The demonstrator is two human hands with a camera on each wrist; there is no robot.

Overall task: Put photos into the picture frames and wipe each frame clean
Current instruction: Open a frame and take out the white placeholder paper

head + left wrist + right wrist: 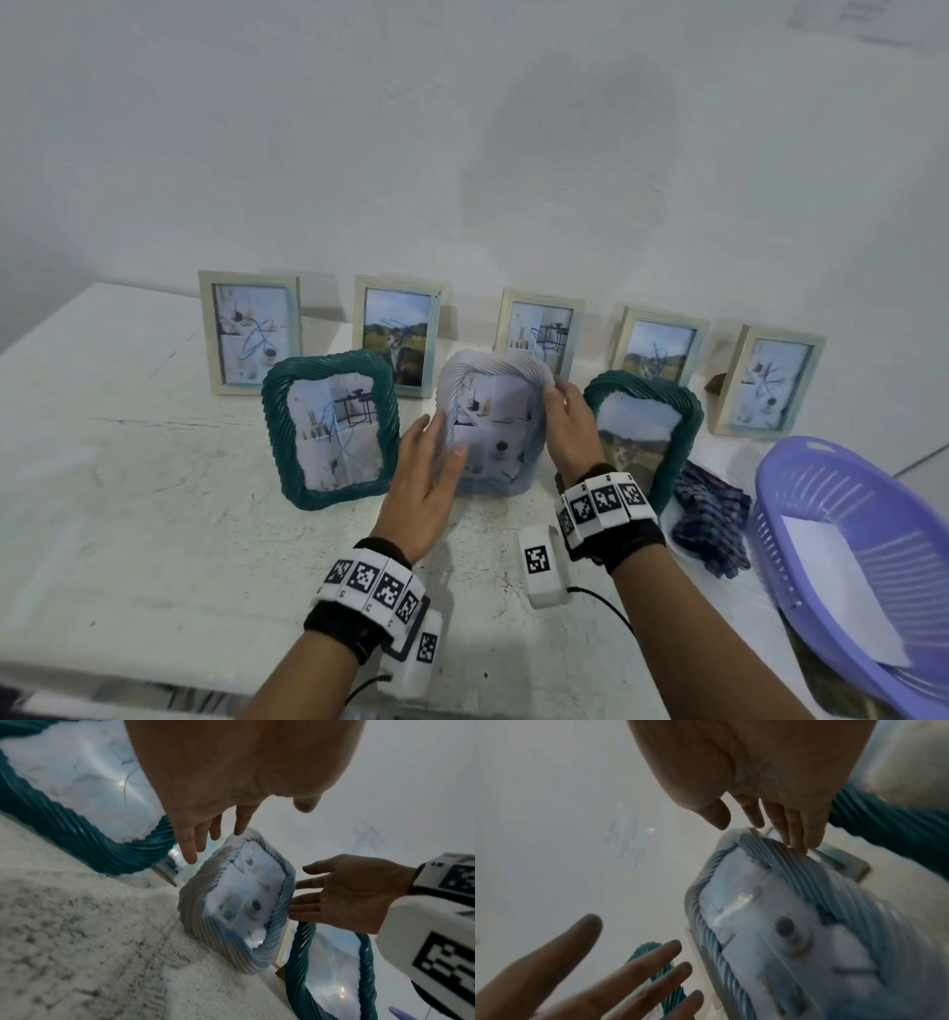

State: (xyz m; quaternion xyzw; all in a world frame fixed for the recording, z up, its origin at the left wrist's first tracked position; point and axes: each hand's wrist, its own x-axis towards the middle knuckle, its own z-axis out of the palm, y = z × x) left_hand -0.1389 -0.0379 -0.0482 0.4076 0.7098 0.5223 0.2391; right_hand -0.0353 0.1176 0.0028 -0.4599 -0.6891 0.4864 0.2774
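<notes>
On the white worktop (128, 462), before a plain wall, the pale ribbed frame (493, 421) is stood upright between two teal frames. It is flanked by the left hand (426, 478) and right hand (570, 426), fingers spread, the right fingertips (805, 843) touching its top edge.

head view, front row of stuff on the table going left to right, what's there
Left teal frame → left hand → pale frame → right hand → right teal frame → checked cloth → purple basket

teal frames (331, 429) flank tightly, basket (847, 555) (right)
</notes>
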